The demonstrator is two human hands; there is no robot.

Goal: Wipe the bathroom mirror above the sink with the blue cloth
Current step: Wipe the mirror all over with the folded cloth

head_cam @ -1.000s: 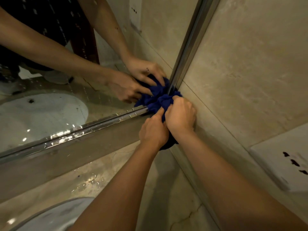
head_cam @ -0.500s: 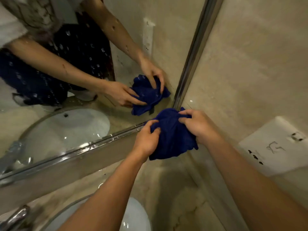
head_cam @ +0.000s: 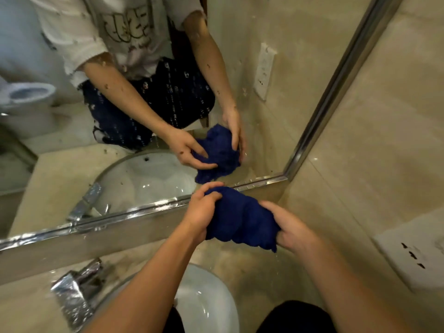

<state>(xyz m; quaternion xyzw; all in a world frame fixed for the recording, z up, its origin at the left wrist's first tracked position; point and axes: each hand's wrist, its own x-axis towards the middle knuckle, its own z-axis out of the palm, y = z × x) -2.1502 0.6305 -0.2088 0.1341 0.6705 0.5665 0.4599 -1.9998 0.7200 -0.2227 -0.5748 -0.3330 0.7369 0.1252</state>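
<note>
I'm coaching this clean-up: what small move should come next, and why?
Probably lift the blue cloth back onto the mirror. The left hand and right hand hold it bunched just below the frame, off the glass, which shows many specks.

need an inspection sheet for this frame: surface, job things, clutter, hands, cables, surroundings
Surface: beige stone counter, wet-looking, around a white sink.
Job's things: blue cloth bunched between both hands, off the glass, just in front of the mirror's lower right corner; mirror speckled with spots, chrome frame.
Clutter: nothing seen.
Hands: left hand grips the cloth's left end; right hand grips its right end.
Cables: nothing seen.
Surroundings: chrome faucet lower left; white wall outlet on the tiled right wall; toilet visible only as a reflection.
</note>
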